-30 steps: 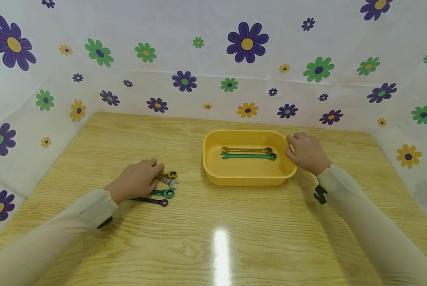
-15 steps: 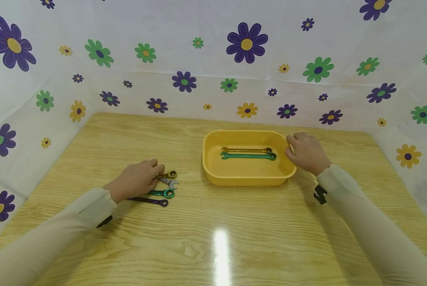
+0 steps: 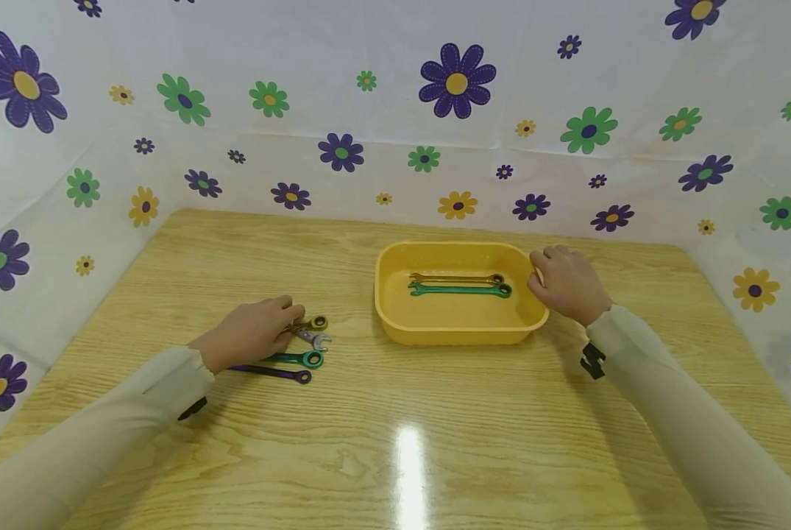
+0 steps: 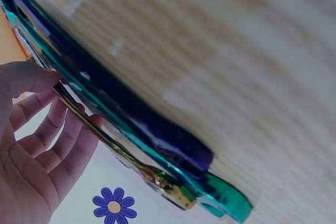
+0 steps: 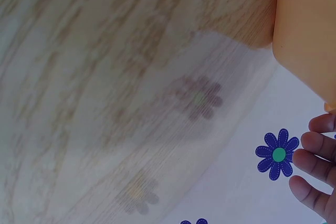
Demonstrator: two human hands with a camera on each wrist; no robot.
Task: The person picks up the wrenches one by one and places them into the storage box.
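My left hand pinches a gold ratchet wrench between thumb and fingers, as the left wrist view shows. Its ring end sticks out past my fingertips in the head view. Close beside it on the table lie a silver wrench, a green wrench and a purple wrench, partly covered by the hand. My right hand holds the right rim of a yellow plastic basin. Inside the basin, another gold wrench and another green wrench lie side by side.
The wooden table runs back to a white flower-print cloth, which also stands along the left and right sides. In the right wrist view the basin's outer wall rises at the upper right.
My left wrist has shifted very slightly left, and a little more of the purple wrench shows. The right hand and the basin keep their places.
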